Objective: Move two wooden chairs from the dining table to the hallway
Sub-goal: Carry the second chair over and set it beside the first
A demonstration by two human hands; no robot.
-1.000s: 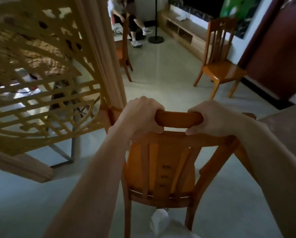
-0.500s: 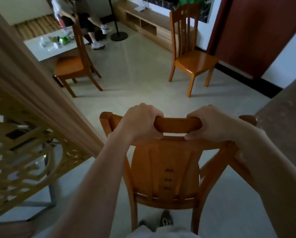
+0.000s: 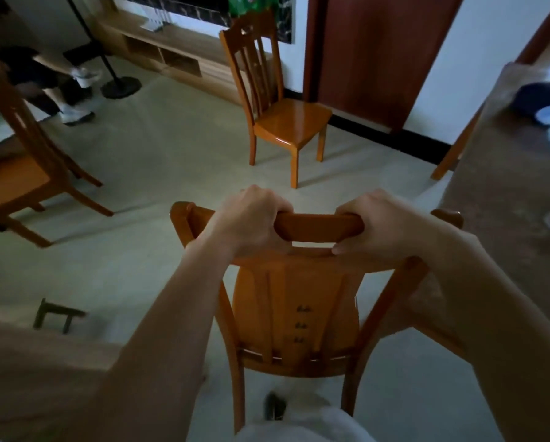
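I hold an orange-brown wooden chair (image 3: 296,314) by its top rail, seen from behind, directly in front of me. My left hand (image 3: 251,218) grips the left part of the rail and my right hand (image 3: 379,224) grips the right part. A second wooden chair (image 3: 286,116) stands upright on the pale floor ahead, beside the dark red door. The dining table (image 3: 503,193), covered in a brown cloth, runs along the right edge.
A third wooden chair (image 3: 21,173) stands at the left by a white table. A seated person's legs (image 3: 66,90) and a floor-lamp base (image 3: 120,86) are at the back left. A low wooden cabinet (image 3: 171,49) lines the far wall. A dark red door (image 3: 369,59) is at the back right.
The view has swung right and forward: the carved wooden screen has slid out of view at the left, and the standing chair and door are now closer. Both hands keep their grip.
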